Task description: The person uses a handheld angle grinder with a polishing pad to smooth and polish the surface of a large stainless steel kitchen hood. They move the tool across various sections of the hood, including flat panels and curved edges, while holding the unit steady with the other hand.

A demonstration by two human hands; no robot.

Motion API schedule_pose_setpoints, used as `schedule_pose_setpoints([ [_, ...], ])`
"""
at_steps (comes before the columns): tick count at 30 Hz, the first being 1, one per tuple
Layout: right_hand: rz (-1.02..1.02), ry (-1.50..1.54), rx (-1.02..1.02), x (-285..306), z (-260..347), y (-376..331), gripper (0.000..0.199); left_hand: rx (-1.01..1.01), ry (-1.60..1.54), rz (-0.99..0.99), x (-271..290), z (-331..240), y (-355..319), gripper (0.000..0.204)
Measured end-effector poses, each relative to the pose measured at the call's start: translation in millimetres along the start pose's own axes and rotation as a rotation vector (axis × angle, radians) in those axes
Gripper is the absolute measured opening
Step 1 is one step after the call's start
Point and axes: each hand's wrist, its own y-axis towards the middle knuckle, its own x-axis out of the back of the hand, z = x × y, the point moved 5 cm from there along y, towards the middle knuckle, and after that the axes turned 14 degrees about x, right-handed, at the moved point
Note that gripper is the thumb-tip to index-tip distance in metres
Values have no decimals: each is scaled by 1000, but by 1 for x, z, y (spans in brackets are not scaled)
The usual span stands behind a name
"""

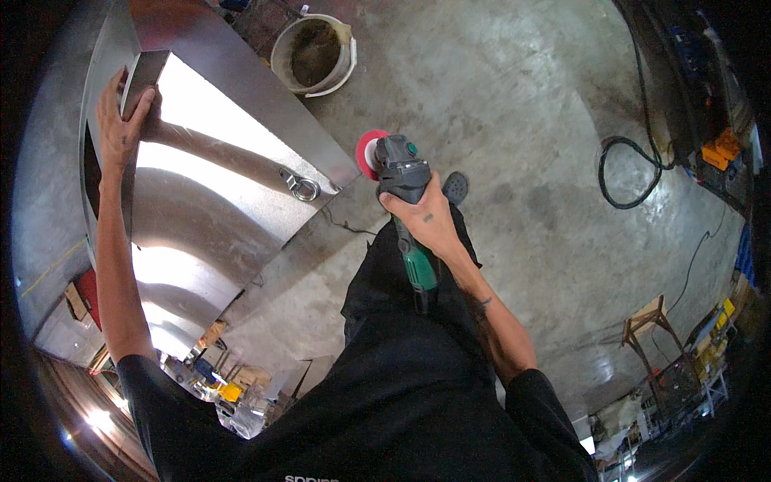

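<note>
My right hand (pixel 423 217) is wrapped round the head end of a green and black angle grinder (pixel 420 265). Its red and white disc (pixel 369 154) points away from me, apart from the metal. My left hand (pixel 122 132) grips the raised edge of a large shiny sheet-metal piece (pixel 217 120), thumb on one side and fingers on the other. A ring-ended metal tool (pixel 303 188) lies on that bright surface near its right edge.
A white bucket (pixel 348 68) with dark residue stands beyond the metal piece. On the concrete floor at right lies a looped black hose (pixel 602 178). A wooden stool (pixel 645 315) stands at lower right. A thin cable (pixel 345 226) runs beside my legs.
</note>
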Motion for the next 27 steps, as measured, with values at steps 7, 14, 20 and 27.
schedule_pose_setpoints([
  [7,8,8,-22,-2,1,1,82,-29,-17,-23,4,-8,-1,78],
  [14,20,12,-21,-6,-10,1,82,-21,-4,-28,4,-9,1,77],
  [20,-18,35,2,-7,-10,1,84,-94,-15,-44,4,-9,5,76],
  [27,-28,35,13,-7,-2,0,83,-34,2,-10,-7,6,7,85],
])
